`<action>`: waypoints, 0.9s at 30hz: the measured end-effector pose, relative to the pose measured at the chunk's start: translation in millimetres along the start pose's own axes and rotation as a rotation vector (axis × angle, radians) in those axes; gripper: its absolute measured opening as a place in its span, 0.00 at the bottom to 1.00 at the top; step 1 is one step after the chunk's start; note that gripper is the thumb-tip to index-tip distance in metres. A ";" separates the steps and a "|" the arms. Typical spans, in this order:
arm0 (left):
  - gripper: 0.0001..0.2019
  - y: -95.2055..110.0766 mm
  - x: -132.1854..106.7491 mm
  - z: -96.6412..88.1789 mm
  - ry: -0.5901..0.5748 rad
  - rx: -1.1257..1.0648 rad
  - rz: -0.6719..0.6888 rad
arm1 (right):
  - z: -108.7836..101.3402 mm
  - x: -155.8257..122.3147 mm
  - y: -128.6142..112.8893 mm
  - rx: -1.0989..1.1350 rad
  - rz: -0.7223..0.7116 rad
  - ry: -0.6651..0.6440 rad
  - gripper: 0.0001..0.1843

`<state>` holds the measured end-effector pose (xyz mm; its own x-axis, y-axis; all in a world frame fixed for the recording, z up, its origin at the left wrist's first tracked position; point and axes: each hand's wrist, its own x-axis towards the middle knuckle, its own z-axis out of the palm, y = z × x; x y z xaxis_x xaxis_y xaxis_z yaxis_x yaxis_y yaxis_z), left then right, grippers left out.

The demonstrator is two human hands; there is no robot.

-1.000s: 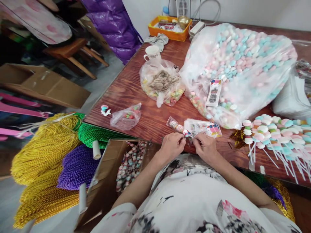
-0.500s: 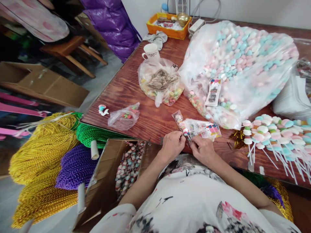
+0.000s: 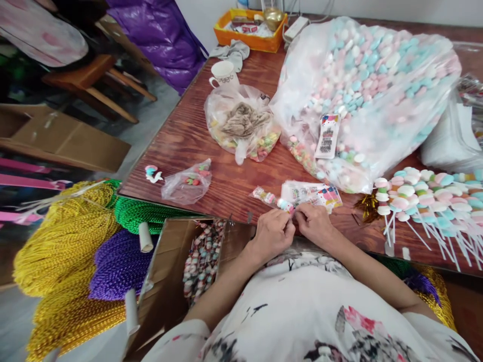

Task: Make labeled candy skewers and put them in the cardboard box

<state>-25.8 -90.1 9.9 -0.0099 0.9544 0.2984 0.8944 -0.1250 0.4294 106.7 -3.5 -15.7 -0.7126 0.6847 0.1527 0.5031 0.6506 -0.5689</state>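
A wrapped candy skewer (image 3: pixel 270 197) in clear film, with pastel pieces in it, lies over the table edge in front of me. My left hand (image 3: pixel 274 230) is closed on its lower end. Close beside it, my right hand (image 3: pixel 314 222) pinches at the same end, fingers together; the exact grip is hidden. Just behind my hands lies a stack of printed plastic wrappers (image 3: pixel 309 194). Unwrapped candy skewers (image 3: pixel 422 201) with white sticks are piled to the right, beside some gold twist ties (image 3: pixel 367 206).
A large clear bag of pastel candies (image 3: pixel 362 95) fills the back right, with a smaller candy bag (image 3: pixel 243 123) and a mug (image 3: pixel 224 74) to its left. Below the table's left edge stands a carton (image 3: pixel 169 271) of wrapped skewers, next to bead bundles (image 3: pixel 64 241).
The wrapped skewer has tipped from slanting upward to lying more sideways, its top end pointing left. Both hands have turned and stay close together. The whole view has shifted slightly.
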 end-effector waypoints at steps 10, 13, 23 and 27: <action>0.11 -13.8 59.8 -91.7 -0.241 -0.374 0.192 | -70.7 18.2 1.7 -0.307 -0.599 0.210 0.13; 0.17 -19.8 67.3 -85.1 -0.621 -0.723 -0.033 | -92.1 23.6 0.1 -0.285 -0.681 0.187 0.11; 0.21 2.1 69.4 -35.3 0.119 -1.256 -0.610 | -58.9 41.1 -15.1 0.624 -0.057 0.375 0.07; 0.28 6.6 65.3 -30.9 0.115 -1.280 -0.589 | -45.3 47.7 -23.2 0.750 -0.079 0.419 0.04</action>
<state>-34.4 -37.0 58.5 -0.3255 0.9331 -0.1531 -0.2707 0.0631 0.9606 83.2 29.0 41.3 -0.4182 0.8075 0.4160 -0.1009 0.4138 -0.9047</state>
